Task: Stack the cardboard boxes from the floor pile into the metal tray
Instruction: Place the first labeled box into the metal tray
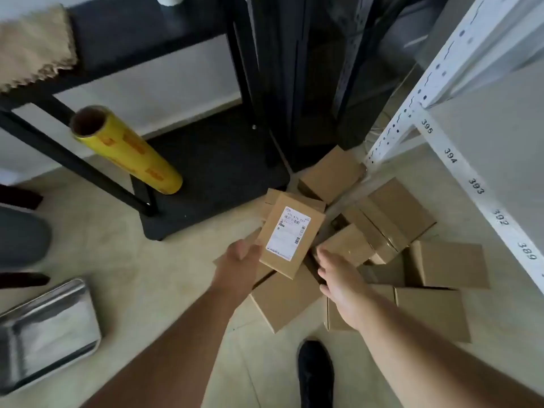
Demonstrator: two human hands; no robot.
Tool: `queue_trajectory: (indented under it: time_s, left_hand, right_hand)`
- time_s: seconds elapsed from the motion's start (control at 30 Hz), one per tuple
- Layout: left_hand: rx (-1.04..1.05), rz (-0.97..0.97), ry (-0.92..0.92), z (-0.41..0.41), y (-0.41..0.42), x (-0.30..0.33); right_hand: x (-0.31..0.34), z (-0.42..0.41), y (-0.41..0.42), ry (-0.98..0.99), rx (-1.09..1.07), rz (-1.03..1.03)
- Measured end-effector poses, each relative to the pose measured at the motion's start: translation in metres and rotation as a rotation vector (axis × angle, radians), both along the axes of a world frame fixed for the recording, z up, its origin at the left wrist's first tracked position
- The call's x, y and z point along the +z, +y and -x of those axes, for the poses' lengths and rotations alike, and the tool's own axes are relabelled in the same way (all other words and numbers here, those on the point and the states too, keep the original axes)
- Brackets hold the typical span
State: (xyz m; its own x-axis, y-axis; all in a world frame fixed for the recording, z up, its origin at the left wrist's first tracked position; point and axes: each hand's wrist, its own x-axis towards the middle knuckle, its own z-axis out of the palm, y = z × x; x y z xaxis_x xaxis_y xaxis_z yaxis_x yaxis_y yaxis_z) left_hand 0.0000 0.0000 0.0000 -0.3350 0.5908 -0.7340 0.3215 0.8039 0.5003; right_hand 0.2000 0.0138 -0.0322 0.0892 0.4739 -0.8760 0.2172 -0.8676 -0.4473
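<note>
Gripped labelled box [290, 235] in left hand [241, 262], lifted clear for tray [44, 334] at near left; right hand [338, 281] fingers spread over pile [391, 231].

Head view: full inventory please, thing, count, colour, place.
labelled box: one, brown with white label, held above the pile
cardboard boxes: about nine, brown, floor pile by the white rack
metal tray: one, silver, floor, lower left
film roll: one, yellow, leaning on the black shelf
black shelf: one, upper left
white rack: one, numbered, right
cloth: one, beige, top left
shoe: one, black, bottom centre
left hand: grips the labelled box
right hand: open, over the pile
</note>
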Motion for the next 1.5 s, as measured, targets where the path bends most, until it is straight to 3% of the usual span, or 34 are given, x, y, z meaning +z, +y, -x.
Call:
queue_trajectory:
  time_s: [0.2,0.53,0.73,0.97,1.1,1.5]
  left_hand:
    - [-0.008,-0.053,0.026,-0.006,0.018,-0.082]
    - [-0.109,-0.019,-0.032,0.004,0.031,-0.144]
    - [-0.078,-0.088,-0.102,0.011,0.018,-0.141]
    - [0.020,-0.096,-0.054,0.049,-0.023,-0.109]
    - [0.064,-0.122,-0.018,0.087,-0.057,-0.095]
    - [0.302,-0.132,0.015,0.241,-0.165,-0.083]
  right_hand:
    - [-0.071,0.019,0.003,-0.039,-0.009,0.027]
    - [-0.128,0.042,0.005,-0.012,-0.035,0.015]
    - [-0.116,0.049,0.005,-0.066,-0.029,-0.047]
    - [-0.064,0.075,-0.011,-0.207,0.237,-0.271]
    - [-0.054,0.114,-0.035,-0.265,0.276,-0.353]
    - [-0.045,0.279,-0.104,-0.116,0.373,-0.382]
